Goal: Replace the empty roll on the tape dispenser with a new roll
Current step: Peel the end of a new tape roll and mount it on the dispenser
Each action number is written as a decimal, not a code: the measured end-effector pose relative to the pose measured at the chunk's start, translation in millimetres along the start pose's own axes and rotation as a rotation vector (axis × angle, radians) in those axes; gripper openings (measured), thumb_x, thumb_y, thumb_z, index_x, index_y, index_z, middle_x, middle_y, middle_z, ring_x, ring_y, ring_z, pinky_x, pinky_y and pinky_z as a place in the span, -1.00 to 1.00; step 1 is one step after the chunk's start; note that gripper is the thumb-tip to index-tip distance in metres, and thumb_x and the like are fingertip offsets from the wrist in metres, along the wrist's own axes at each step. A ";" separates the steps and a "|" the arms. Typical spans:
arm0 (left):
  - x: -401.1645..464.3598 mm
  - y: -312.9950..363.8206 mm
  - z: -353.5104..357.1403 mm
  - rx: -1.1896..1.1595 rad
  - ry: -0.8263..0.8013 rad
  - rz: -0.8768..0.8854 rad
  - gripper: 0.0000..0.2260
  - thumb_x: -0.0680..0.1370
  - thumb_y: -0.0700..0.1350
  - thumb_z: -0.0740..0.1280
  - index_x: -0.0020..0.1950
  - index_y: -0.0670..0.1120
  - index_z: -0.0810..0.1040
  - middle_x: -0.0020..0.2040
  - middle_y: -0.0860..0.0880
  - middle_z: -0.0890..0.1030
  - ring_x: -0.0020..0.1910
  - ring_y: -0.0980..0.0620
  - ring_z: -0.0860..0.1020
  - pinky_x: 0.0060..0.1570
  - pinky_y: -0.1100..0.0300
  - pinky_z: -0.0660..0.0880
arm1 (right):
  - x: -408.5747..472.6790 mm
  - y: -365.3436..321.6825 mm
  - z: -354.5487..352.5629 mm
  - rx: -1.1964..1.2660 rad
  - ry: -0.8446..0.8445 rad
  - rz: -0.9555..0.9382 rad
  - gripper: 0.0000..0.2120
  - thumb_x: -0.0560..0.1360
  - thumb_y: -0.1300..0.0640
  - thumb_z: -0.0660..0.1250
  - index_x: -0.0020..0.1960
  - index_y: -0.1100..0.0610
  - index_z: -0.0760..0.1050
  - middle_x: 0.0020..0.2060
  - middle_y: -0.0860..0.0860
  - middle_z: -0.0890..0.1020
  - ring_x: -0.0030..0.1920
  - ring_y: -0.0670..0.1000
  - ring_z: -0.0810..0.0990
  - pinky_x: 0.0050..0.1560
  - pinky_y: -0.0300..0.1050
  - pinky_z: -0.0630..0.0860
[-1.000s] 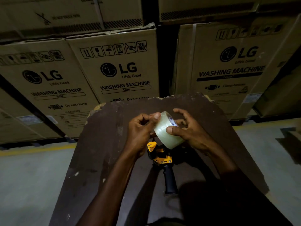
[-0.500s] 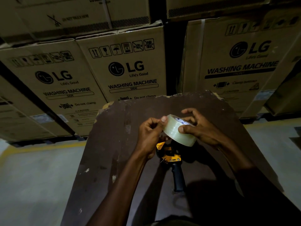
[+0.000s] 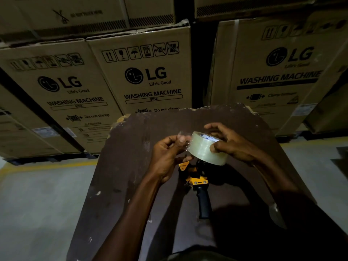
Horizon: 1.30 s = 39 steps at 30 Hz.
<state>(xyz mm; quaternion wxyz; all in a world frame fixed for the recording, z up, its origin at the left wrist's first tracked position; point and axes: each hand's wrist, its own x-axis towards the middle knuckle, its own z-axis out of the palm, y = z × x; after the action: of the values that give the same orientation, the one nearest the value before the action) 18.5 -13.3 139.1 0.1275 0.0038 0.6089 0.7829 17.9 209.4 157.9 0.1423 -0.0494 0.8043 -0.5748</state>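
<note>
He's got the new roll of clear tape (image 3: 206,147) up off the dark board (image 3: 131,166), held in the right hand (image 3: 231,146) with the thumb pressed on the outer wrap and the fingers curled over the far rim and core. The left hand (image 3: 167,153) sits just beside that grip, thumb and forefinger pinched together on what looks like the loose end of the tape (image 3: 185,140), a crinkled clear flap lifting off the roll's near side.

Directly under the roll, below both hands, the yellow and black tape dispenser (image 3: 196,180) lies flat on the board, its black handle pointing back toward him. Its hub is hidden in shadow behind the roll, so I can't tell whether an old core sits on it.

I'd say he's at the stage of freeing the tape's starting end before loading. Next he'll need enough tail peeled off, then the roll lowered onto the hub the right way round, sticky side facing the right way, and the tail fed toward the front.
</note>
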 end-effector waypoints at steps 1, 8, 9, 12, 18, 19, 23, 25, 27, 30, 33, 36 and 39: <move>0.2 1.4 -1.1 -0.002 -0.006 0.002 -0.75 0.45 -0.01 0.43 0.00 -0.15 0.62 0.08 -0.12 0.71 0.04 -0.11 0.66 0.05 -0.25 0.57 | 1.0 0.2 -0.5 -0.008 -0.007 0.004 -0.25 0.13 -0.18 0.41 0.32 -0.17 0.38 0.33 0.01 0.48 0.35 0.01 0.46 0.32 0.13 0.49; 3.1 1.4 -3.2 -0.017 0.002 0.016 -0.89 0.58 -0.09 0.34 -0.06 -0.13 0.57 0.02 -0.13 0.71 -0.03 -0.14 0.69 0.00 -0.18 0.60 | 8.7 1.4 -0.3 -0.031 0.048 0.021 -0.17 0.10 -0.38 0.49 0.30 -0.13 0.42 0.24 0.01 0.57 0.23 0.01 0.59 0.24 0.04 0.56; 4.1 0.0 -4.7 -0.044 0.002 0.003 -0.88 0.58 -0.08 0.33 -0.05 -0.12 0.55 0.00 -0.14 0.71 -0.05 -0.14 0.70 0.03 -0.22 0.59 | 8.8 1.0 -3.4 -0.032 0.038 0.022 -0.15 0.09 -0.37 0.50 0.32 -0.13 0.41 0.24 0.01 0.58 0.23 0.01 0.59 0.25 0.07 0.56; 5.7 -6.6 -9.0 -0.122 -0.005 -0.034 -0.89 0.64 -0.08 0.26 -0.02 -0.10 0.48 -0.08 -0.15 0.67 -0.08 -0.12 0.69 0.02 -0.28 0.58 | 9.1 3.1 -12.8 -0.033 0.016 0.019 -0.11 0.09 -0.30 0.55 0.36 -0.10 0.41 0.25 0.02 0.59 0.25 0.01 0.59 0.28 0.09 0.55; 8.2 -20.7 -16.2 -0.104 0.030 0.019 -0.90 0.57 -0.11 0.34 0.01 -0.13 0.51 0.01 -0.14 0.70 0.06 -0.17 0.67 -0.01 -0.25 0.61 | 11.1 12.5 -18.0 -0.139 -0.007 0.000 -0.01 0.07 -0.28 0.60 0.43 -0.07 0.37 0.29 -0.03 0.54 0.28 -0.02 0.55 0.27 -0.01 0.54; 9.3 -23.3 -19.2 -0.068 0.042 0.034 -0.94 0.57 -0.13 0.35 -0.03 -0.12 0.55 -0.02 -0.12 0.69 0.05 -0.12 0.66 0.01 -0.26 0.61 | 11.7 13.8 -19.0 -0.154 -0.001 -0.009 -0.02 0.07 -0.26 0.59 0.43 -0.06 0.37 0.29 -0.05 0.53 0.28 -0.05 0.54 0.25 -0.07 0.54; 12.5 -35.2 -29.3 0.086 0.087 0.058 -0.96 0.55 -0.19 0.40 -0.09 -0.09 0.62 -0.17 0.02 0.66 -0.11 0.08 0.63 -0.01 -0.13 0.63 | 16.4 24.9 -22.0 -0.172 -0.021 -0.022 -0.08 0.10 -0.21 0.62 0.39 -0.14 0.36 0.33 -0.05 0.49 0.31 -0.05 0.51 0.27 -0.03 0.55; 14.6 -41.0 -33.8 0.169 0.102 0.065 -0.94 0.54 -0.19 0.42 -0.11 -0.05 0.64 -0.20 0.08 0.67 -0.17 0.14 0.62 -0.05 -0.01 0.62 | 20.9 32.3 -22.7 -0.174 -0.038 -0.023 -0.09 0.11 -0.16 0.64 0.40 -0.14 0.35 0.34 -0.05 0.48 0.33 -0.05 0.50 0.30 -0.02 0.53; 16.5 -48.5 -38.9 0.274 0.096 0.081 -0.96 0.53 -0.18 0.43 -0.09 -0.05 0.65 -0.19 0.08 0.67 -0.22 0.15 0.60 -0.13 0.11 0.59 | 25.8 40.9 -22.9 -0.175 -0.057 -0.023 -0.10 0.14 -0.07 0.67 0.40 -0.15 0.34 0.36 -0.05 0.47 0.35 -0.06 0.48 0.34 -0.01 0.51; 17.9 -61.3 -43.2 0.406 0.062 0.119 -0.95 0.51 -0.20 0.45 -0.09 -0.05 0.64 -0.18 0.06 0.67 -0.23 0.24 0.60 -0.23 0.34 0.52 | 32.6 55.4 -22.8 -0.207 -0.089 -0.008 -0.10 0.21 0.09 0.69 0.42 -0.15 0.31 0.37 -0.05 0.46 0.36 -0.07 0.47 0.37 -0.01 0.49; 24.1 -80.9 -47.3 0.480 0.076 0.108 -0.89 0.49 -0.22 0.48 -0.14 -0.02 0.64 -0.21 0.07 0.67 -0.28 0.30 0.59 -0.25 0.38 0.49 | 36.6 69.9 -18.8 -0.246 -0.107 0.023 -0.07 0.22 0.13 0.68 0.46 -0.12 0.29 0.35 -0.09 0.47 0.34 -0.10 0.48 0.38 -0.01 0.48; 28.7 -99.5 -52.4 0.537 0.074 0.079 -0.84 0.49 -0.23 0.48 -0.16 0.04 0.63 -0.19 0.06 0.68 -0.20 0.19 0.63 -0.10 0.21 0.57 | 39.2 81.7 -12.7 -0.272 -0.105 0.062 -0.06 0.18 0.08 0.68 0.43 -0.21 0.28 0.34 -0.10 0.47 0.33 -0.09 0.49 0.37 0.02 0.48; 28.7 -112.7 -54.4 0.588 0.069 0.062 -0.80 0.49 -0.25 0.46 -0.18 0.06 0.63 -0.16 -0.01 0.69 -0.14 0.06 0.63 -0.02 0.07 0.57 | 43.4 92.1 -6.1 -0.327 -0.091 0.090 -0.03 0.08 -0.08 0.65 0.40 -0.30 0.28 0.37 -0.07 0.46 0.35 -0.02 0.48 0.36 0.08 0.48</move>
<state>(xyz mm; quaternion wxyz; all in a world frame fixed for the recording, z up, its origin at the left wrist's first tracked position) 3.9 -33.8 13.2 0.0763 0.0325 0.8131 0.5762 -17.5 235.1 65.8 0.1942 -0.0617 0.8811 -0.4268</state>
